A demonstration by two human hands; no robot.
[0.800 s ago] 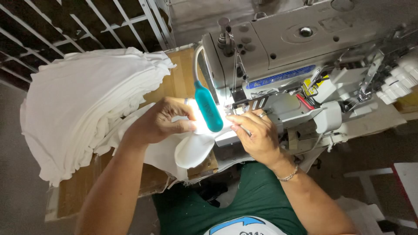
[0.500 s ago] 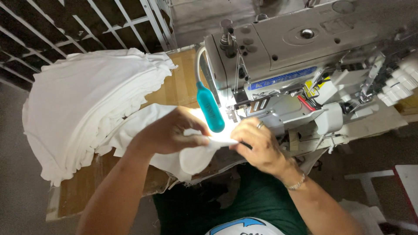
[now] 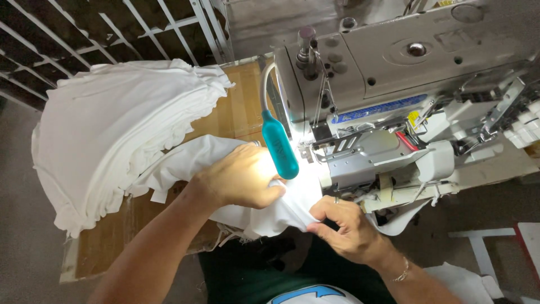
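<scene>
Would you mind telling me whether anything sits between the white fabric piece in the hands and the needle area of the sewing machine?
Nothing visible blocks it. The white fabric piece, held by the left hand and right hand, already reaches the sewing machine. The teal lamp hangs just above the fabric, not in its path.

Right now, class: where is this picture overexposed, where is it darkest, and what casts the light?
Head view: the teal lamp throws glare that blows out the white cloth and left hand beneath it; the floor bottom left and the grille behind fall dark; the right hand sits half shadowed.
</scene>
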